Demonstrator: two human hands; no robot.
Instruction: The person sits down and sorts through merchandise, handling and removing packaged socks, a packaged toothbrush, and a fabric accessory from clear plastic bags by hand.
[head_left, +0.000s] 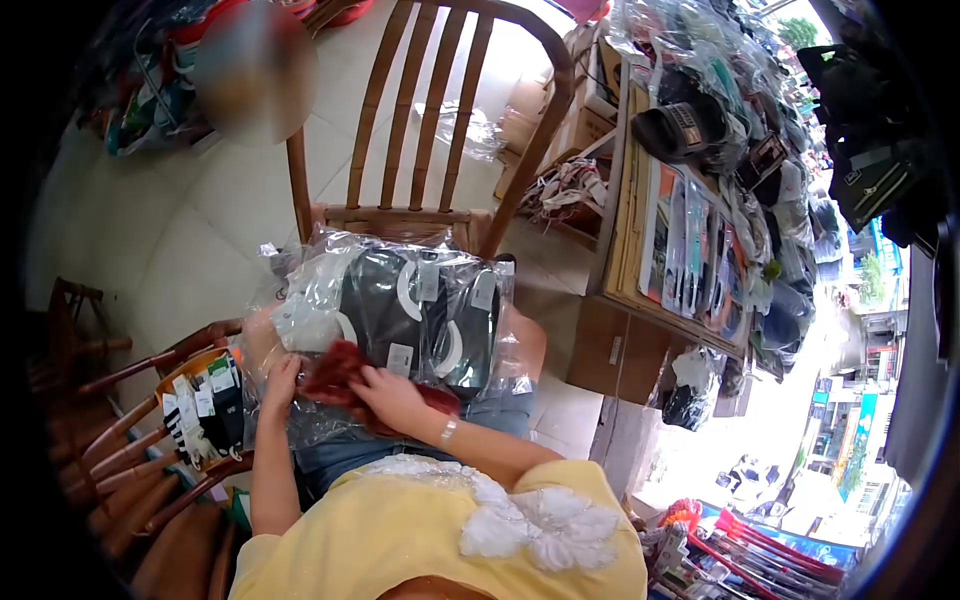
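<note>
Across my lap lie clear plastic bags [330,270] with black and white goods inside, perhaps slippers, marked with white curved bands and tags. My right hand [398,402], with a band at the wrist, is closed on a dark red cloth [338,372] and presses it over the near edge of the bags. To its left, my left hand [284,384] is closed at the bags' left edge, its fingertips near the cloth. It seems to pinch the plastic, though the exact grip is partly hidden.
A wooden chair [418,120] stands directly ahead. On the left, another wooden chair [190,350] holds a basket of tagged socks [208,405]. A display table [620,200] with bagged slippers and flat packs is on the right, above a cardboard box [615,350].
</note>
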